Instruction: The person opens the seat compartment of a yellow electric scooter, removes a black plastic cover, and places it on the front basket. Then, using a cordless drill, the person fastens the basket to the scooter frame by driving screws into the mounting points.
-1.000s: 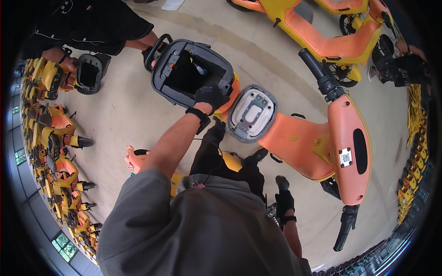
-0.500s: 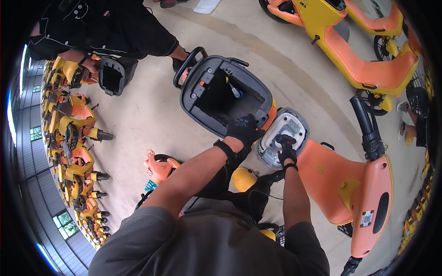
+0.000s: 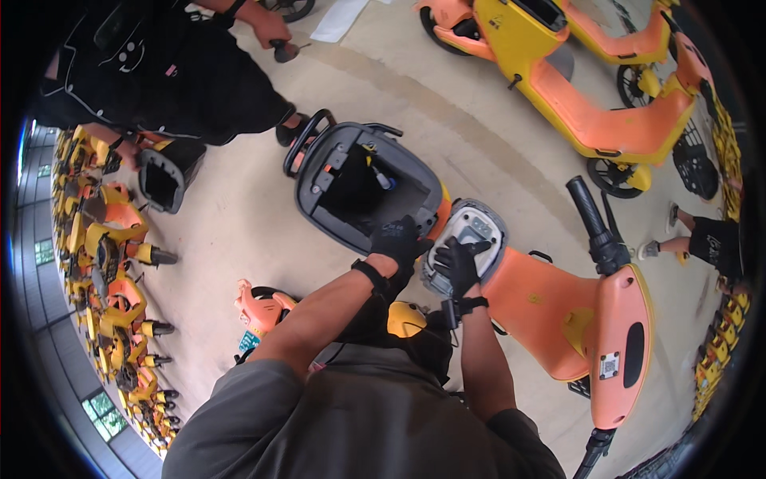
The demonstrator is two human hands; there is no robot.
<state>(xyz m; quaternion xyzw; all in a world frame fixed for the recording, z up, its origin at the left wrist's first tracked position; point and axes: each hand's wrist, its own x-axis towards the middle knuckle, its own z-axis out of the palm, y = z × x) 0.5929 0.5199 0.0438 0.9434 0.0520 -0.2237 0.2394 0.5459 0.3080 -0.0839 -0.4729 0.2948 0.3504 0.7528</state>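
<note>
In front of me is an orange-and-yellow scooter (image 3: 531,311) with an open black storage compartment (image 3: 315,188); a cable with a connector (image 3: 384,180) lies inside. At the compartment's near rim is my left hand (image 3: 396,242), black-gloved; its fingers blend into the dark plastic. Against the seat-shaped lid (image 3: 488,219), whose pale underside shows, rests my right hand (image 3: 460,265), also gloved, thumb and fingers apart. That lid stands folded back between compartment and footboard. Beside my right wristband hangs a small dark object (image 3: 451,313), its kind unclear, with a thin cord.
At upper left a co-worker in black holds a dark drill-like tool (image 3: 283,50) and a hollow black bin (image 3: 162,182). Rows of scooters (image 3: 120,255) line the left side. Another scooter (image 3: 550,88) stands far right, near a second person's leg (image 3: 678,244).
The small dark tool has left my right fingers, which now spread on the lid. My left hand stays at the rim. The co-worker's drill-like tool has come into view.
</note>
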